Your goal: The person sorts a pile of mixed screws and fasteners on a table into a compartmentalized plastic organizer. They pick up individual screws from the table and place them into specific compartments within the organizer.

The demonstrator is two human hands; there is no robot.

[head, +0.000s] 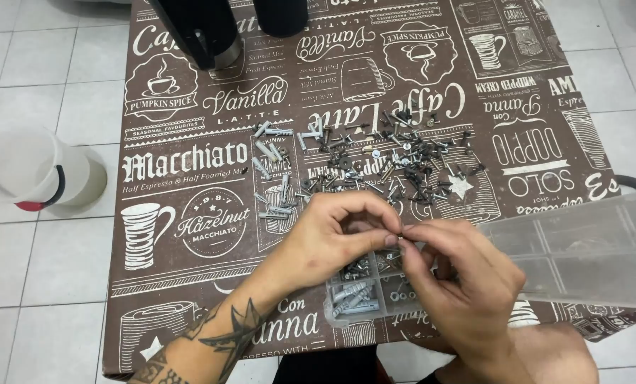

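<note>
Two hands: both meet over the near edge of the desk, fingertips touching at one spot.
Left hand: grip pinched nearly closed, thumb and forefinger tips drawn together on a small dark fastener; tattooed forearm enters from the lower left.
Right hand: grip likewise pinched tight on the same small dark fastener, from the opposite side; remaining fingers curled loosely.
Small dark fastener: held between both grips, raised above the organiser box; too small to tell its exact kind.
Organiser box: clear plastic, divided into compartments, directly beneath the grips; pale wall plugs fill the compartment nearest the left wrist, small metal pieces lie in those next to it.
Box lid: translucent, hinged open, standing just right of the right grip.
Loose screws: dark heap spread on the desk beyond the grips, apart from them.
Loose wall plugs: grey, scattered beyond and left of the left grip.
Desk cover: brown cloth with white coffee-themed print.
White bucket: on the tiled floor, well left of the left grip.
Dark cylinders: at the far desk edge, well beyond both grips.
</note>
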